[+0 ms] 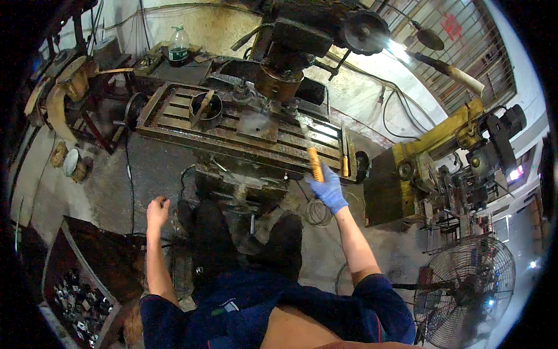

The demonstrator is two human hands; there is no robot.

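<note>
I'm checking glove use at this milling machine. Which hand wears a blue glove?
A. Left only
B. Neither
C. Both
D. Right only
D: the right hand wears a blue glove and grips an orange-handled tool at the machine table, while the left hand is bare.

Plastic bottle (178, 45) behind milling table; standing fan (465, 291) lower right; yellow machine (430, 157) beside.

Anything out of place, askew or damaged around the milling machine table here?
Nothing looks spilled or broken. One oddity: only the right hand wears a blue glove, gripping an orange-handled tool at the slotted machine table; the left hand is bare.
</note>
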